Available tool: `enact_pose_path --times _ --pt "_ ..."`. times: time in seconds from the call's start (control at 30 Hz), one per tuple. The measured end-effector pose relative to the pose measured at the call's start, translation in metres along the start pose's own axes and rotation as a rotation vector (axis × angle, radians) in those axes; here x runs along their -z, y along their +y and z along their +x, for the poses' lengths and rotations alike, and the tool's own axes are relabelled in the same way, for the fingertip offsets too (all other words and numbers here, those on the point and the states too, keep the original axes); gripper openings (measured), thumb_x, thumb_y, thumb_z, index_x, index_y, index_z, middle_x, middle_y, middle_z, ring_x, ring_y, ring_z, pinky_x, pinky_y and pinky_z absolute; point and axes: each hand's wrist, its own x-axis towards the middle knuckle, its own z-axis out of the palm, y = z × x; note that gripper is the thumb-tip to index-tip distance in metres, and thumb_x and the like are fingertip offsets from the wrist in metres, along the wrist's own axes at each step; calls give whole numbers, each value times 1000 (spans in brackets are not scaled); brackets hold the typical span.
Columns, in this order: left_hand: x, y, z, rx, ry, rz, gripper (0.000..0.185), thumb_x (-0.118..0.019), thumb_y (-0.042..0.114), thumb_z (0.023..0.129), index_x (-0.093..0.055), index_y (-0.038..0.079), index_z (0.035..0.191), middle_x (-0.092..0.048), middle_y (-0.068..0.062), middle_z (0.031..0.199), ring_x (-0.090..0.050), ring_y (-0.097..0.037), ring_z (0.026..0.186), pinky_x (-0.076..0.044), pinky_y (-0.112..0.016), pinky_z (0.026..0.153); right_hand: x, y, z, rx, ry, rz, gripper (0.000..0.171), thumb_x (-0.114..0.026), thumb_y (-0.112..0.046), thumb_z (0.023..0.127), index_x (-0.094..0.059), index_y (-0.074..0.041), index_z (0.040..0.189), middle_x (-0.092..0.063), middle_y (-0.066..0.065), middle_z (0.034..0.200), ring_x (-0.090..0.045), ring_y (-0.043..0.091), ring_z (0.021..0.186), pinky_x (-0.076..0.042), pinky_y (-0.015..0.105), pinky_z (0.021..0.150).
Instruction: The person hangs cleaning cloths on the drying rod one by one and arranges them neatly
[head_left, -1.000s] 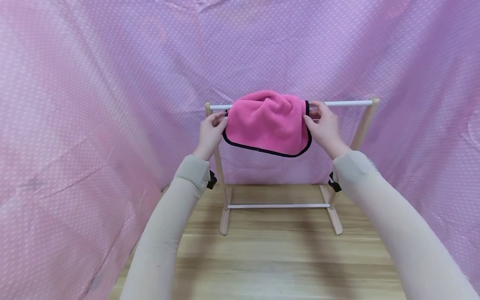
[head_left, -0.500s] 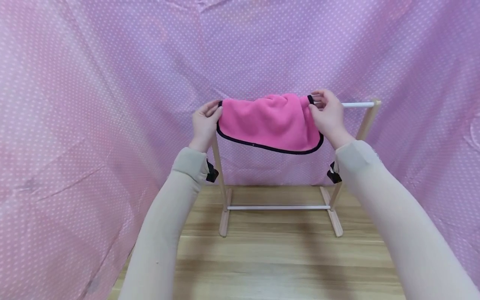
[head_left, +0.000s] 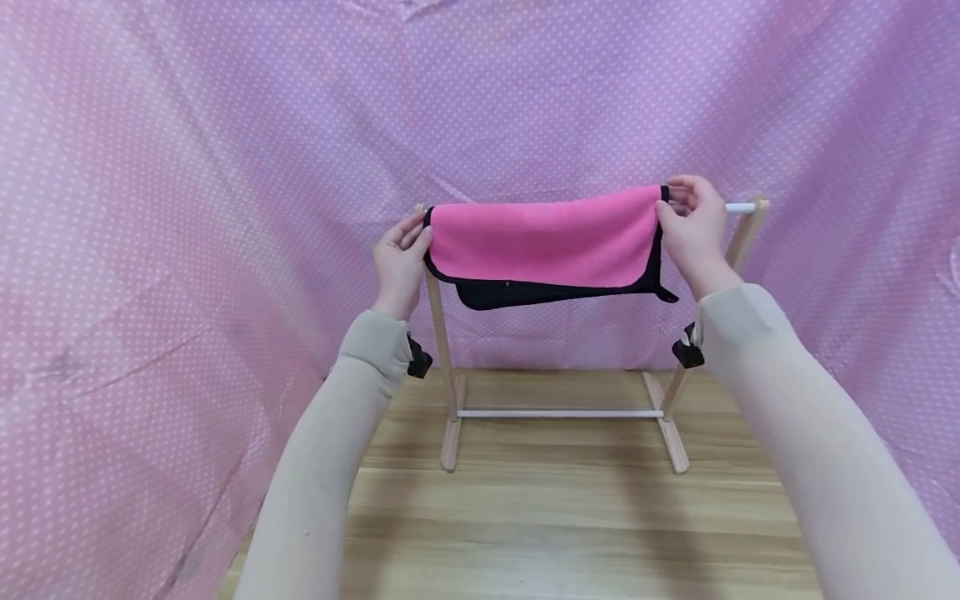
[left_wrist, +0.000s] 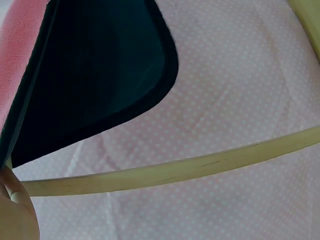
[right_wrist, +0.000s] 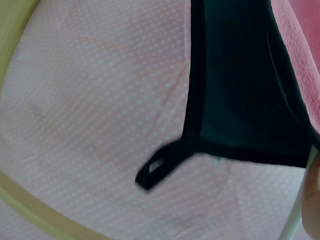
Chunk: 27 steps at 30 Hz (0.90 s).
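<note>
Pink cloth (head_left: pixel 540 237) with a black back hangs over the top rod (head_left: pixel 738 207) of a small wooden rack (head_left: pixel 441 350), spread flat nearly the whole width. Left hand (head_left: pixel 399 262) pinches the cloth's edge at 9 o'clock, right hand (head_left: pixel 693 229) pinches the top corner at 3 o'clock, both grasping it. The black side peeks out below the pink, with a little loop (right_wrist: pixel 155 169) dangling at 5 o'clock. Rack stands on a wood table (head_left: pixel 555 525), pink dotted sheet (head_left: pixel 187 208) all around
</note>
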Motion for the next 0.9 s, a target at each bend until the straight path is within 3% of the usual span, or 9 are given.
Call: enact_pose_path --times 0.17,0.3,0.5,0.7,0.87,0.9 --pt "4 -12 -1 -26 -22 39 31 -63 0 88 -63 -2 119 -65 -20 117 -63 -7 93 -54 -23 89 4 12 -4 1 -4 52 27 -59 2 87 -56 -8 112 -58 -14 89 -56 -3 79 -47 8 76" --pt "7 -22 -2 -10 -42 68 31 -64 0 88 -63 -1 119 -70 -8 103 -63 -5 89 -54 -20 86 4 24 -7 7 17 96 27 -60 4 86 -56 -8 110 -57 -14 85 -56 -3 77 -47 6 74" --pt "7 -31 -4 -32 -64 120 30 -64 0 88 -63 -5 117 -65 6 86 -61 -2 84 -53 -15 78 5 36 -13 -44 8 196 27 -62 0 86 -55 -13 108 -58 -9 83 -56 0 73 -51 7 66" --pt "6 -32 -6 -61 -79 157 30 -62 1 89 -61 -7 118 -66 -9 97 -59 0 81 -51 -14 78 9 45 -23 -45 -69 359 26 -65 -3 87 -54 -11 109 -58 -3 86 -59 4 74 -55 11 66" --pt "7 -31 -8 -70 -82 179 29 -61 2 90 -60 -7 118 -65 -17 106 -58 0 80 -50 -14 77 11 53 -30 -53 -148 355 30 -65 -3 87 -52 -11 112 -58 -5 89 -58 3 77 -55 11 68" --pt "8 -31 -8 -70 -81 182 29 -61 2 90 -60 -7 117 -65 -16 105 -58 0 80 -50 -14 77 11 54 -31 -57 -167 300 30 -64 -3 88 -51 -13 113 -57 -8 90 -57 1 78 -54 10 70"
